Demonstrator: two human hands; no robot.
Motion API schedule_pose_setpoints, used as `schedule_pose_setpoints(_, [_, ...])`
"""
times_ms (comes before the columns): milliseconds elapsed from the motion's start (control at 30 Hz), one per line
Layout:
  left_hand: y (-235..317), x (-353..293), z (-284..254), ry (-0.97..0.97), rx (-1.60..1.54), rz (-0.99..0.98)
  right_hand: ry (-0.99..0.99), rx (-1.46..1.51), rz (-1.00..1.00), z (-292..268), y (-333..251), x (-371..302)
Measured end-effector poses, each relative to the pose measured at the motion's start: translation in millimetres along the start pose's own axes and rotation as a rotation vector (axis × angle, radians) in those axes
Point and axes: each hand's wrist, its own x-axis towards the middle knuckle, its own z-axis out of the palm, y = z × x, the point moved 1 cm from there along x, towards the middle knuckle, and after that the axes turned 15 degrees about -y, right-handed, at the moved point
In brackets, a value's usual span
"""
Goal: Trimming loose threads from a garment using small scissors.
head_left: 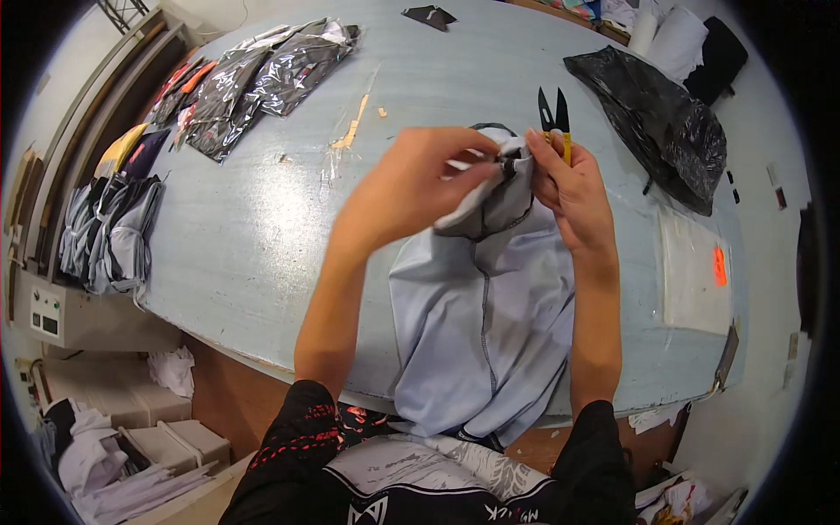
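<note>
A light grey garment [451, 324] with dark seam stitching hangs over the table's near edge toward my lap. Its upper end is bunched and lifted between both hands. My left hand [394, 188] pinches the fabric beside a small black patch, thumb and forefinger nearly meeting. Opposite it, my right hand [576, 197] grips the cloth edge between thumb and fingers. That same hand also holds thread snips [563, 112] with yellow handles, their dark blades pointing up and apart, away from the cloth. Some right fingers are hidden behind the fabric.
The pale blue table [262, 210] has worn patches. Folded grey garments [109, 232] and plastic-wrapped clothes [271, 74] lie to the left. Toward the right are a black plastic bag [656, 122] and a whitish packet [691, 271]. A dark scrap [429, 16] lies at the far edge.
</note>
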Motion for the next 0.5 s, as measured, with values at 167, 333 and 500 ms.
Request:
schedule_pose_setpoints(167, [-24, 22, 23, -0.129, 0.008, 0.019, 0.019, 0.009, 0.005, -1, -5, -8])
schedule_pose_setpoints(333, [-14, 25, 23, 0.146, -0.085, 0.18, 0.031, 0.036, -0.034, -3, -11, -8])
schedule_pose_setpoints(500, [12, 19, 23, 0.164, 0.292, 0.138, 0.07, 0.049, -0.055, -11, -13, -12])
